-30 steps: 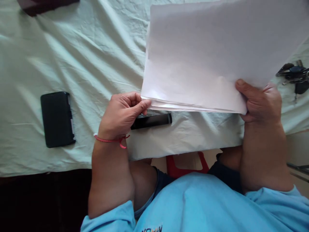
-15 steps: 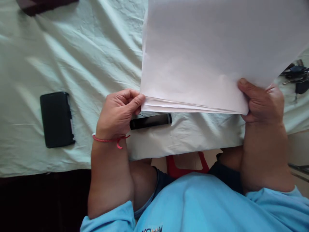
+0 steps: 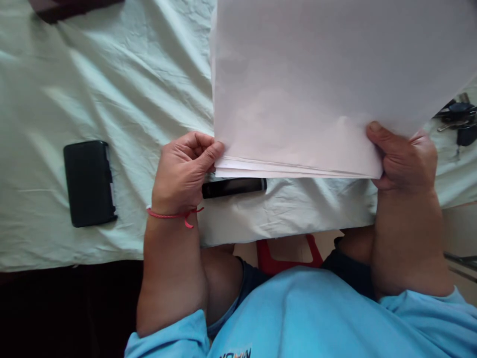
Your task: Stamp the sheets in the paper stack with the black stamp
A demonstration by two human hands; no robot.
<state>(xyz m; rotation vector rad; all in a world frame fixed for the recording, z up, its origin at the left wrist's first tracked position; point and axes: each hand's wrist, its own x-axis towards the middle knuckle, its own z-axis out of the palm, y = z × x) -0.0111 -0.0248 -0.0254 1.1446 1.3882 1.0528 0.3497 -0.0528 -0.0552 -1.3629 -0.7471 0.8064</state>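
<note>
A wrinkled, pale green cloth point(image 3: 156, 94) carries one flat black case point(image 3: 89, 184). Right of this case lie a slim black object point(image 3: 236, 188) and, farther, some keys point(image 3: 464, 119); beyond the case, a dark red object point(image 3: 74, 9).

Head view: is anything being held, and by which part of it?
Papers are held: the left hand pinches their left edge close to the near left corner, and the right hand grips them at the near right corner.

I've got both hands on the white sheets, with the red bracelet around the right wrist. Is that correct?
Not quite: the head view shows the red bracelet around the wrist of the left hand. That hand and the right hand are both on the white sheets.
</note>
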